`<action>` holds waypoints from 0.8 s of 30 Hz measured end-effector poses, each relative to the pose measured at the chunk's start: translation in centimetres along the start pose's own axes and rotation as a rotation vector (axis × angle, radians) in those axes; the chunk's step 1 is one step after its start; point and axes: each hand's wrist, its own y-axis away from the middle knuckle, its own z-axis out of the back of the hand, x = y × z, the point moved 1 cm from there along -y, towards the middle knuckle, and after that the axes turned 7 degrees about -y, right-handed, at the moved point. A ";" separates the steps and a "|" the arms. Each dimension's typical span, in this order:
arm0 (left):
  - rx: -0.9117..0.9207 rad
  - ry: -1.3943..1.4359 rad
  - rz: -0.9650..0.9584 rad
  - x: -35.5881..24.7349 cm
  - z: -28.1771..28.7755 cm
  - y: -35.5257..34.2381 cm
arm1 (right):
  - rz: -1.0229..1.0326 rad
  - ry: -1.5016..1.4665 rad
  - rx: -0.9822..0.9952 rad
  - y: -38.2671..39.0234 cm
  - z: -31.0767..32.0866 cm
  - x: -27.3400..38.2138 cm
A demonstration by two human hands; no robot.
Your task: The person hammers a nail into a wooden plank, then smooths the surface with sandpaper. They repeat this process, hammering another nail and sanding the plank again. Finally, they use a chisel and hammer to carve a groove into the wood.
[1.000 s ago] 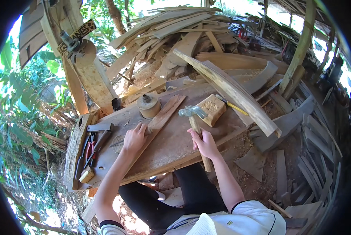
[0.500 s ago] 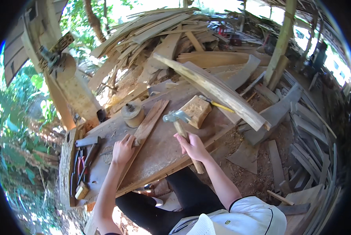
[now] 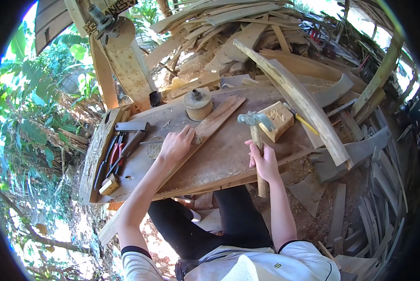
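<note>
My right hand (image 3: 265, 163) is wrapped round the wooden handle of a hammer (image 3: 256, 120), which stands upright above the right part of the workbench (image 3: 210, 164). The hammer's metal head is up, beside a chunky wooden block (image 3: 278, 121). Over on the left, my left hand (image 3: 176, 144) is closed on what looks like a chisel (image 3: 150, 142). Its thin metal shank sticks out to the left, and its wooden handle end shows to the right; the fingers hide its middle. A long reddish-brown plank (image 3: 218, 115) lies diagonally beneath this hand.
At the bench's left end lie red-handled pliers (image 3: 116, 152), a flat metal-headed tool (image 3: 131, 126) and a small wood block (image 3: 109, 185). A round wooden piece with a metal spindle (image 3: 198, 104) stands farther back. A yellow-handled tool (image 3: 307, 125) and a long pole (image 3: 294, 96) lie right.
The head view has shifted, so the bench appears farther right and higher. Both hands keep their holds on the chisel and hammer; the hammer stands more upright.
</note>
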 end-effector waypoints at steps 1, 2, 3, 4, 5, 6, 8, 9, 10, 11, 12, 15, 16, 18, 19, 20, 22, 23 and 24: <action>-0.052 -0.029 -0.008 0.1 0.1 0.0 | 0.001 -0.002 0.005 -0.1 0.0 0.0; -0.104 -0.059 -0.017 0.3 0.2 0.0 | 0.006 -0.031 -0.005 -0.2 -0.2 -0.1; -0.190 -0.038 -0.065 0.6 0.4 0.1 | 0.011 -0.043 0.004 -0.2 -0.4 -0.2; -0.280 -0.009 -0.121 0.5 1.1 -0.5 | 0.017 -0.048 0.004 -0.1 -0.3 -0.2; -0.369 0.020 -0.177 0.4 2.0 -1.0 | 0.023 -0.054 0.004 -0.1 -0.3 -0.2; -0.437 0.002 -0.237 0.3 2.9 -1.6 | 0.022 -0.047 0.004 -0.2 -0.3 -0.2; -0.574 -0.027 -0.356 -0.7 5.0 -2.8 | 0.016 -0.028 0.001 -0.1 -0.2 -0.2; -0.620 -0.011 -0.427 -1.8 5.8 -3.3 | 0.009 -0.032 -0.005 -0.1 -0.1 -0.2; -0.668 0.004 -0.496 -3.5 6.9 -4.0 | 0.004 -0.034 -0.008 0.0 -0.1 -0.2; -0.717 0.015 -0.563 -5.1 7.7 -4.6 | 0.001 -0.037 -0.008 0.0 -0.1 -0.1; -0.766 0.085 -0.629 -7.0 8.1 -5.3 | -0.010 -0.035 -0.006 0.0 -0.1 -0.1; -0.744 0.275 -0.759 -11.5 6.6 -6.0 | -0.035 -0.047 0.000 -0.2 0.2 -0.1; -0.709 0.345 -0.754 -12.5 5.9 -6.2 | -0.037 -0.069 -0.004 -0.2 0.3 -0.2; -0.635 0.483 -0.736 -13.5 4.4 -6.3 | -0.037 -0.088 -0.010 -0.2 0.2 -0.4; -0.635 0.536 -0.700 -13.5 3.7 -6.4 | -0.030 -0.086 -0.010 -0.1 -0.1 -0.3; -0.634 0.590 -0.664 -13.4 3.0 -6.4 | -0.024 -0.084 -0.010 -0.2 -0.2 -0.3; -0.610 0.652 -0.610 -13.2 2.0 -6.6 | 0.035 -0.026 -0.030 -0.5 -0.2 -1.1; -0.586 0.661 -0.593 -12.9 1.7 -6.6 | 0.061 0.005 -0.041 -0.5 -0.1 -1.5; -0.562 0.669 -0.576 -12.7 1.3 -6.7 | 0.057 -0.001 -0.046 -0.4 0.2 -1.7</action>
